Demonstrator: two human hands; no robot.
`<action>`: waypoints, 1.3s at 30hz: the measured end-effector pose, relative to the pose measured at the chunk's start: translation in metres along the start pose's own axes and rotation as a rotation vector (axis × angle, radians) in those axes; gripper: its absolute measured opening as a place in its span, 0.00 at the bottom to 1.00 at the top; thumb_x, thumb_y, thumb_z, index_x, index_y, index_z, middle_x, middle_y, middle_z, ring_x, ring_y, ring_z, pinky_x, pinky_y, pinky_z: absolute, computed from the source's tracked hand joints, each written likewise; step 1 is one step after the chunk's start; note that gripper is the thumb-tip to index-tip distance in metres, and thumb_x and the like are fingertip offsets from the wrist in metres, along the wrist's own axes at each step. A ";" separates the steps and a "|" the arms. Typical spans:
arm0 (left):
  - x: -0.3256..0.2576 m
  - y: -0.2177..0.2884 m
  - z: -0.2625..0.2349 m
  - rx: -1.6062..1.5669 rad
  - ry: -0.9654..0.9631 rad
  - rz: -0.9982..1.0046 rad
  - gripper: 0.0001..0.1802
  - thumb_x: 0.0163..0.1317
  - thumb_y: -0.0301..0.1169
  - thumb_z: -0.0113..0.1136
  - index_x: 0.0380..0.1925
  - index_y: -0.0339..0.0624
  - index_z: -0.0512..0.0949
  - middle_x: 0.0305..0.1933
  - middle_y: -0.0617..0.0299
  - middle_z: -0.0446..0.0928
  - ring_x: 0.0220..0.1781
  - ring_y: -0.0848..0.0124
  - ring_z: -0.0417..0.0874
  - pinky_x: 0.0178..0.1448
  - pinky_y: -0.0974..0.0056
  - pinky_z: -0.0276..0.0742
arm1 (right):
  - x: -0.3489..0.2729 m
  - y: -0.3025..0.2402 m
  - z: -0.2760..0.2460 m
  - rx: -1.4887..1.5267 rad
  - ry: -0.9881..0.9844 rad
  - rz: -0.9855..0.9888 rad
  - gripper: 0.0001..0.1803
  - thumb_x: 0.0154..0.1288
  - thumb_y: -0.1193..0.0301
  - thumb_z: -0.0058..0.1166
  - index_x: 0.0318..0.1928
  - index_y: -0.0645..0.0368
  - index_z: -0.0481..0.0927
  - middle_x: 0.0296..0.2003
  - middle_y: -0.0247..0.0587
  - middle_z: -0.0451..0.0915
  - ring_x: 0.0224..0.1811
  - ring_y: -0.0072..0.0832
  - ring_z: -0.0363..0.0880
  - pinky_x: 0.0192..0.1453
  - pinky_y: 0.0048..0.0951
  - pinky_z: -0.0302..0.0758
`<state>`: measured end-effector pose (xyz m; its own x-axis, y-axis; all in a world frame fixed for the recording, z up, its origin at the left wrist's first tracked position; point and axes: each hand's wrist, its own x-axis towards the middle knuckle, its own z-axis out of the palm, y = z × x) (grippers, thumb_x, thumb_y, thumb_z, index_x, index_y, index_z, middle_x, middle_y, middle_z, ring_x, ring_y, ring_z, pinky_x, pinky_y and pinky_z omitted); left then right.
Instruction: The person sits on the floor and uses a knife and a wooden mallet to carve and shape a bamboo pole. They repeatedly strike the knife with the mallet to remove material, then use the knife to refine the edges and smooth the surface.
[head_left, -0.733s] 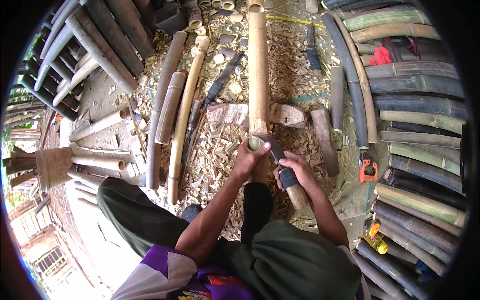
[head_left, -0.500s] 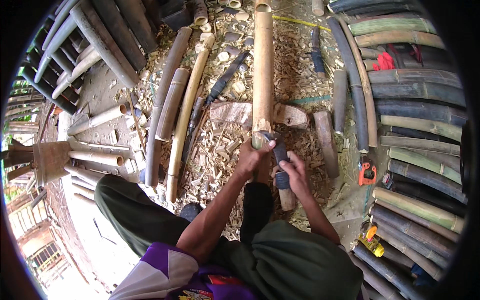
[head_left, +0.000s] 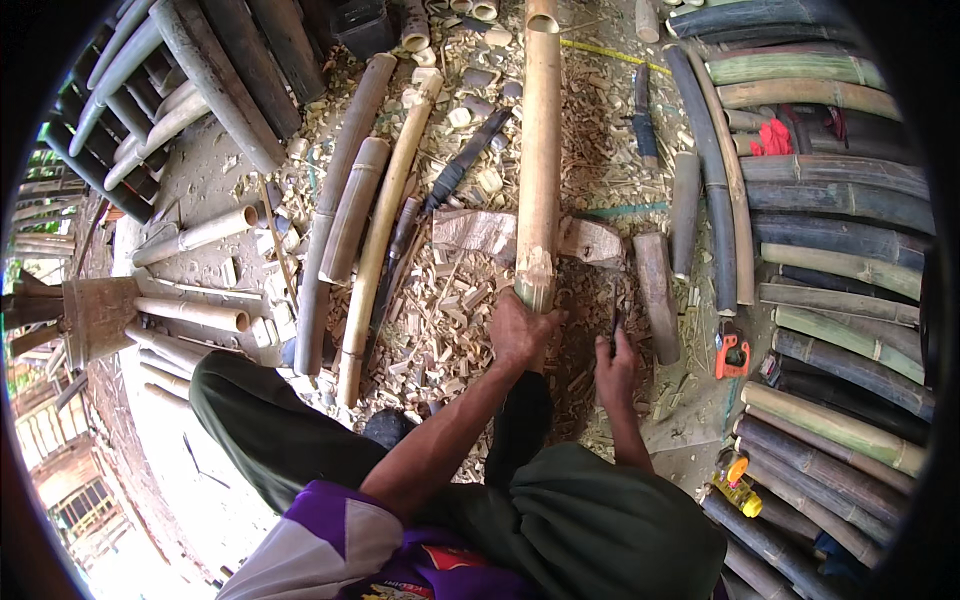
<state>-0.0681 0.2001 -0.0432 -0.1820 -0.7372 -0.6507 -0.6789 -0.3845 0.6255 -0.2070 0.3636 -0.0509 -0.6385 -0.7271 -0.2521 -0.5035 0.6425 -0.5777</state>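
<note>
A pale bamboo pole [head_left: 540, 150] runs away from me, resting across a notched wooden block [head_left: 590, 240]. The bark near its close end is roughly shaved, with a greenish patch showing below. My left hand [head_left: 520, 332] is closed around that near end. To the right of it, apart from the pole, my right hand [head_left: 614, 365] grips a knife [head_left: 617, 305]. The dark blade appears thin, nearly edge-on, and points away from me; the fingers hide most of the handle.
Wood chips [head_left: 440, 300] cover the ground around the block. Bamboo lengths [head_left: 385, 215] lie at the left; a dark wrapped-handle tool [head_left: 468, 160] lies near them. Stacked bamboo [head_left: 840, 205] lines the right side, beside an orange-handled saw [head_left: 732, 355] and a yellow tool [head_left: 738, 485].
My right hand has drawn the knife off the pole's end, to the right and slightly down, turning its blade away from me. My left hand has shifted slightly right and down.
</note>
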 end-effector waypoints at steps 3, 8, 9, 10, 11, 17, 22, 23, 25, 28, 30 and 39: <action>0.030 -0.052 0.010 -0.256 -0.133 0.259 0.25 0.51 0.36 0.82 0.42 0.28 0.82 0.36 0.52 0.86 0.35 0.68 0.87 0.41 0.61 0.87 | 0.001 -0.017 0.015 -0.360 0.059 -0.078 0.37 0.73 0.58 0.60 0.78 0.53 0.65 0.55 0.60 0.72 0.55 0.58 0.75 0.58 0.52 0.75; 0.032 -0.050 0.002 -0.484 -0.261 0.342 0.29 0.55 0.42 0.78 0.47 0.29 0.82 0.39 0.53 0.87 0.37 0.66 0.88 0.39 0.62 0.86 | 0.000 -0.024 0.025 -0.481 0.057 -0.059 0.38 0.73 0.56 0.60 0.78 0.50 0.65 0.55 0.58 0.71 0.60 0.57 0.73 0.62 0.53 0.73; 0.033 -0.055 -0.003 -0.402 -0.269 0.363 0.30 0.56 0.43 0.78 0.49 0.30 0.82 0.39 0.53 0.88 0.38 0.65 0.89 0.41 0.61 0.87 | -0.001 -0.024 0.025 -0.505 0.068 -0.072 0.38 0.73 0.56 0.60 0.78 0.50 0.65 0.56 0.58 0.71 0.60 0.57 0.72 0.64 0.53 0.72; 0.036 -0.052 -0.010 -0.315 -0.277 0.392 0.30 0.56 0.44 0.78 0.51 0.30 0.82 0.40 0.53 0.88 0.39 0.64 0.89 0.42 0.60 0.87 | -0.001 -0.023 0.023 -0.507 0.097 -0.091 0.37 0.73 0.56 0.60 0.78 0.50 0.66 0.57 0.58 0.71 0.61 0.57 0.72 0.65 0.52 0.71; 0.033 -0.037 -0.038 -0.041 -0.292 0.406 0.31 0.57 0.44 0.78 0.52 0.32 0.82 0.41 0.52 0.88 0.40 0.63 0.89 0.43 0.59 0.87 | -0.002 -0.017 0.015 -0.506 0.133 -0.099 0.37 0.73 0.56 0.60 0.78 0.50 0.66 0.58 0.58 0.71 0.61 0.58 0.71 0.66 0.52 0.71; 0.100 0.026 -0.179 0.288 0.371 0.415 0.14 0.60 0.30 0.65 0.44 0.36 0.80 0.38 0.45 0.86 0.42 0.50 0.89 0.47 0.49 0.85 | 0.030 -0.014 -0.044 -0.369 0.306 -0.155 0.30 0.70 0.63 0.62 0.68 0.59 0.71 0.60 0.56 0.69 0.63 0.57 0.70 0.67 0.59 0.69; 0.177 0.061 -0.171 0.725 0.212 0.357 0.19 0.63 0.32 0.66 0.52 0.37 0.79 0.56 0.46 0.81 0.62 0.49 0.84 0.63 0.48 0.81 | 0.081 -0.011 -0.061 -0.530 0.238 -0.044 0.37 0.63 0.63 0.70 0.67 0.59 0.66 0.56 0.58 0.71 0.59 0.58 0.72 0.62 0.58 0.71; 0.180 0.059 -0.168 0.750 0.198 0.318 0.23 0.62 0.34 0.67 0.56 0.37 0.79 0.58 0.45 0.81 0.65 0.49 0.82 0.66 0.49 0.80 | 0.087 -0.005 -0.063 -0.564 0.167 0.002 0.42 0.59 0.61 0.74 0.67 0.59 0.63 0.58 0.60 0.70 0.61 0.60 0.72 0.61 0.57 0.73; 0.186 0.068 -0.165 0.780 0.127 0.308 0.22 0.63 0.36 0.67 0.55 0.37 0.79 0.58 0.46 0.81 0.62 0.50 0.84 0.63 0.50 0.82 | 0.095 0.013 -0.072 -0.508 0.142 -0.031 0.44 0.58 0.61 0.74 0.68 0.58 0.61 0.57 0.59 0.71 0.62 0.61 0.73 0.60 0.58 0.75; 0.169 0.094 -0.172 0.694 0.145 0.316 0.21 0.68 0.40 0.61 0.52 0.33 0.78 0.52 0.47 0.83 0.53 0.55 0.87 0.57 0.51 0.84 | 0.093 0.040 -0.080 -0.457 0.041 0.041 0.43 0.59 0.63 0.73 0.68 0.59 0.60 0.57 0.61 0.76 0.60 0.61 0.77 0.59 0.57 0.77; 0.173 0.090 -0.189 0.579 0.185 0.369 0.22 0.69 0.41 0.58 0.50 0.32 0.79 0.47 0.47 0.83 0.49 0.57 0.86 0.55 0.52 0.85 | 0.088 0.043 -0.080 -0.443 -0.007 0.087 0.41 0.61 0.64 0.70 0.68 0.61 0.62 0.55 0.61 0.79 0.57 0.58 0.80 0.58 0.54 0.78; 0.116 0.077 -0.229 0.536 -0.467 0.643 0.31 0.71 0.61 0.60 0.36 0.40 0.89 0.19 0.62 0.77 0.22 0.70 0.78 0.33 0.54 0.77 | 0.043 -0.028 -0.131 0.788 -0.194 0.367 0.34 0.65 0.68 0.63 0.71 0.59 0.67 0.44 0.41 0.81 0.31 0.30 0.84 0.32 0.33 0.84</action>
<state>0.0212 -0.0427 0.0282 -0.8201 -0.3780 -0.4296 -0.5641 0.4078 0.7180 -0.2966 0.3460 0.0558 -0.5351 -0.5823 -0.6121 0.3055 0.5421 -0.7828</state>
